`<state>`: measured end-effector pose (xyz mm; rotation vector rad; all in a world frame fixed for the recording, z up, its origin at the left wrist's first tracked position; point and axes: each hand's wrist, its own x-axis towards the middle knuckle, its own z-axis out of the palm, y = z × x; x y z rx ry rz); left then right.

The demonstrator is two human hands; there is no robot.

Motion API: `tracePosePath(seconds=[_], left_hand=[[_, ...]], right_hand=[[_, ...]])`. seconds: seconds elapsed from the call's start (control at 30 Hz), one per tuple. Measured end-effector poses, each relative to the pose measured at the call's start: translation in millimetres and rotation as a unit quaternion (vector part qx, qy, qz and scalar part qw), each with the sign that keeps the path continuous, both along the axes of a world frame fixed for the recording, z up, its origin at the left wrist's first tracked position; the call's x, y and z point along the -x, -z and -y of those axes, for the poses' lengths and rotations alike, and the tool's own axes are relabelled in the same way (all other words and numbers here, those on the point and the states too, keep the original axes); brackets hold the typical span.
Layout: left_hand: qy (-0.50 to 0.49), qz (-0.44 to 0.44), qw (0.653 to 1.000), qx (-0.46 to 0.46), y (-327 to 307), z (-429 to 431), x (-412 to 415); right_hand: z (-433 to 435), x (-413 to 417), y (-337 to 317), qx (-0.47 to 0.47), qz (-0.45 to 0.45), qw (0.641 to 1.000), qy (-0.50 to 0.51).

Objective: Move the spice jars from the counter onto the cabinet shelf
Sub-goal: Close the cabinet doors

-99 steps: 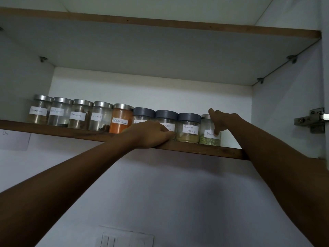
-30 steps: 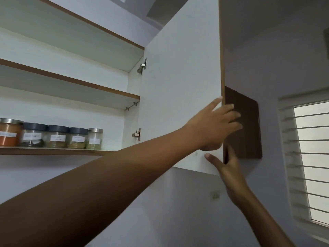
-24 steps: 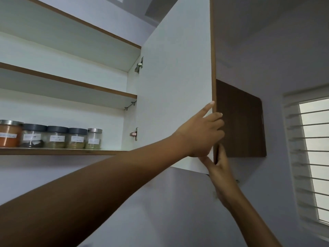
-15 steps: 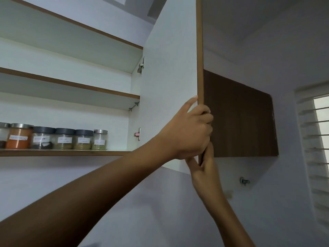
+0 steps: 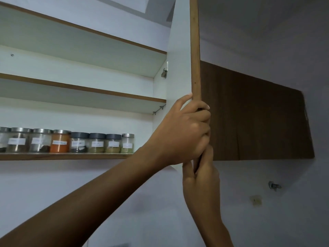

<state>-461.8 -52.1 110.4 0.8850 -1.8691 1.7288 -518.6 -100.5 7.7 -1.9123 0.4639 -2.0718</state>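
Several labelled spice jars (image 5: 78,142) stand in a row on the lowest cabinet shelf (image 5: 67,155), with silver and grey lids; one holds orange powder (image 5: 60,141). The white cabinet door (image 5: 179,50) stands open, its brown edge (image 5: 195,50) facing me. My left hand (image 5: 181,132) grips that edge with fingers curled round it. My right hand (image 5: 201,177) holds the door's bottom corner just below, thumb on the inner side and fingers on the outer side. Neither hand holds a jar.
Two upper shelves (image 5: 85,90) sit above the jars. A dark brown neighbouring cabinet (image 5: 252,118) hangs to the right of the door. The wall below carries a small tap fitting (image 5: 274,185) and a socket plate (image 5: 255,200).
Both hands left the jars on the shelf and took hold of the cabinet door. Over the last second the door has swung towards the cabinet, and my left fingers have curled round its edge.
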Motion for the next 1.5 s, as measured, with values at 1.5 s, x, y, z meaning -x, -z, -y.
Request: tracePosePath(seconds=[1.5], left_hand=[[-0.336, -0.039, 0.939, -0.061, 22.0, -112.4, -354.8]], right_hand=[[-63.2, -370.4, 17.9, 0.076, -0.082, 0.972, 0.205]])
